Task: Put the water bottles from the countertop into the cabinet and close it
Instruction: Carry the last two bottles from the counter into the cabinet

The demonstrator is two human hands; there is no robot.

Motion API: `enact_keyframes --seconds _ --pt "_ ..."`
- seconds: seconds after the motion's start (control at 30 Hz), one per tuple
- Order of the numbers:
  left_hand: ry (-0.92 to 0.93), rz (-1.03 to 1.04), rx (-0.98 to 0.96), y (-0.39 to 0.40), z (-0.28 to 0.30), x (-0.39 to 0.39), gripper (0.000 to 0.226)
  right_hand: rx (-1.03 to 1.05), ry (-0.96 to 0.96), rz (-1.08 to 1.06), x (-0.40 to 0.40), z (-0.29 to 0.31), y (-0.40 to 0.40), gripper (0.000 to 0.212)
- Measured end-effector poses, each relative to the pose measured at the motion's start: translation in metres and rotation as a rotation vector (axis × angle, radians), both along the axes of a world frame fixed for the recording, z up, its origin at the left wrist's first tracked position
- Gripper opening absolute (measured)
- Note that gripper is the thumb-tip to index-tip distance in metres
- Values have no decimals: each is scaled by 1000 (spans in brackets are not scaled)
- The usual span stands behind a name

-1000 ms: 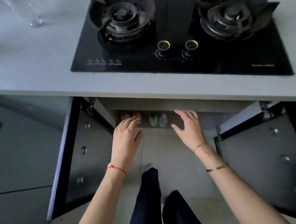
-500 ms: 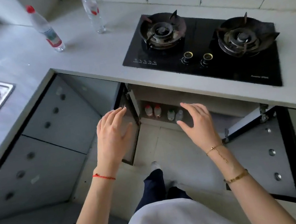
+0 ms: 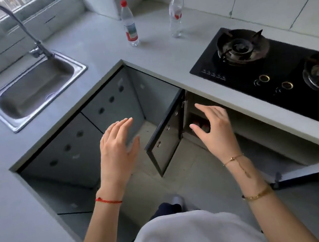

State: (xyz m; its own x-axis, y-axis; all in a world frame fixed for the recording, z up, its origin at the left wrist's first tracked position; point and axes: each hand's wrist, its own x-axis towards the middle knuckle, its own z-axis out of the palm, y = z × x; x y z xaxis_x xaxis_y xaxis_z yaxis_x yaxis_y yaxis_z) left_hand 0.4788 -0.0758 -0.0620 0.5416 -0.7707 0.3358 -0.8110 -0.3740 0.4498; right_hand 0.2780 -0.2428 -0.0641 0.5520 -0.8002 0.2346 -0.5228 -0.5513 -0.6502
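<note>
Two water bottles stand upright on the grey countertop (image 3: 99, 38) near the back corner: one with a red cap and red label (image 3: 129, 24), and a clear one with a white cap (image 3: 175, 14) to its right. Under the hob, the cabinet is open, its left door (image 3: 166, 138) swung outward and its right door (image 3: 316, 196) wide open at the lower right. Bottle caps (image 3: 199, 123) show dimly inside, partly hidden by my right hand. My left hand (image 3: 117, 150) hovers empty with fingers spread, left of the left door. My right hand (image 3: 215, 128) hovers empty in front of the opening.
A black two-burner gas hob (image 3: 284, 71) sits on the counter at right. A steel sink (image 3: 36, 90) with a curved tap (image 3: 14, 24) is at left. Closed grey cabinet fronts (image 3: 78, 142) line the inner corner. My legs and white top fill the bottom centre.
My view has risen and pulled back from the cabinet, bringing the sink and both countertop bottles into sight. Both hands have drawn back from the cabinet opening, staying empty.
</note>
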Motion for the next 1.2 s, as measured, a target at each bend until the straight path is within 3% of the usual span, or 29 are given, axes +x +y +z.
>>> enact_keyframes --seconds 0.23,0.43,0.8,1.2 --pt "10 134 -46 11 3 67 48 -16 4 138 81 8 -9 54" --pt "20 162 -67 -10 -2 169 47 -16 33 177 185 7 -34 54" --pt "-34 -92 -15 -84 18 373 46 13 -28 -39 374 16 -70 51" --pt "9 -362 -35 -198 27 442 48 -29 16 -298 404 20 -130 52"
